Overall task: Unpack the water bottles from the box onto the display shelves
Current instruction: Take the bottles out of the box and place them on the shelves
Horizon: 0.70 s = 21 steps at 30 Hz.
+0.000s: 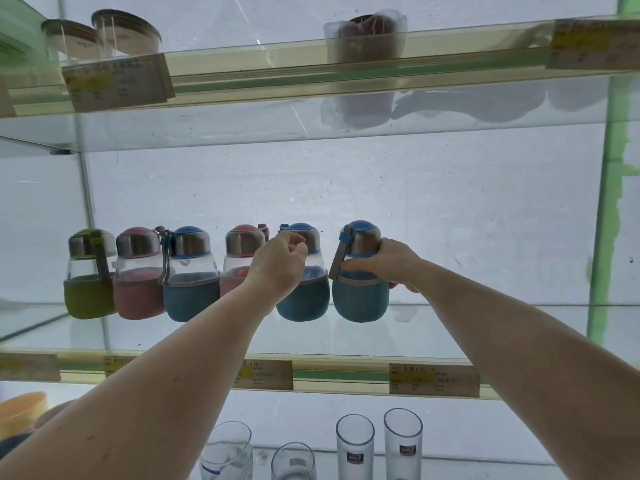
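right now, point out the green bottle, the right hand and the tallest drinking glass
green bottle [88, 299], head view, on its green sleeve
right hand [393, 261], head view, on the back of the hand
tallest drinking glass [403, 448], head view, on its clear side wall

A glass shelf [485, 327] carries six bottles in a row: green bottle [89, 275], pink bottle [138, 273], blue bottle [191, 275], a second pink [239, 258], then two more blue [306, 299] [360, 292]. The lower shelf [467, 459] holds clear drinking glasses [355, 445]
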Each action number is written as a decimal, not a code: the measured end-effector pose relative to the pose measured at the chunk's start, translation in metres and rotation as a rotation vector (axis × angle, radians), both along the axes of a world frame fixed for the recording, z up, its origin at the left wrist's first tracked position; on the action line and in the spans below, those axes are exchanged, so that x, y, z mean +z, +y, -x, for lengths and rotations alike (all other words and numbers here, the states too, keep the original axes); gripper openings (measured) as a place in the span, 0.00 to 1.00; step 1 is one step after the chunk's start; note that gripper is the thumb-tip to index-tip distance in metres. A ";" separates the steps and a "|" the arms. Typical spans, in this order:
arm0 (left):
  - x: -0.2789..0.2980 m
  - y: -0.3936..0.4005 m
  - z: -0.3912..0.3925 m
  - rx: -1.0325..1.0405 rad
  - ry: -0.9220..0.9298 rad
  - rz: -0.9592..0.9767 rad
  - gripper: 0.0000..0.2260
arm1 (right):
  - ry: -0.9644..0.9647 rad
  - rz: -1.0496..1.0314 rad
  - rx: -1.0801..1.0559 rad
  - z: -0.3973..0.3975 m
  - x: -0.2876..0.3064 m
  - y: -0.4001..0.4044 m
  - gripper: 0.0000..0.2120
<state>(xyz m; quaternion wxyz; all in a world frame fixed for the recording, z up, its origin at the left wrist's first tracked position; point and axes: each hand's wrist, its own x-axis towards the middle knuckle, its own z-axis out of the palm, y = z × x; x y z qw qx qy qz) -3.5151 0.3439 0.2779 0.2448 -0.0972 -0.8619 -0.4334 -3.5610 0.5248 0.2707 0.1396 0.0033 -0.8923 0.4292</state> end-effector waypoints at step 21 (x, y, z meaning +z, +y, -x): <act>-0.004 -0.016 -0.014 0.029 -0.004 0.019 0.14 | 0.365 -0.134 -0.131 -0.039 0.027 -0.016 0.36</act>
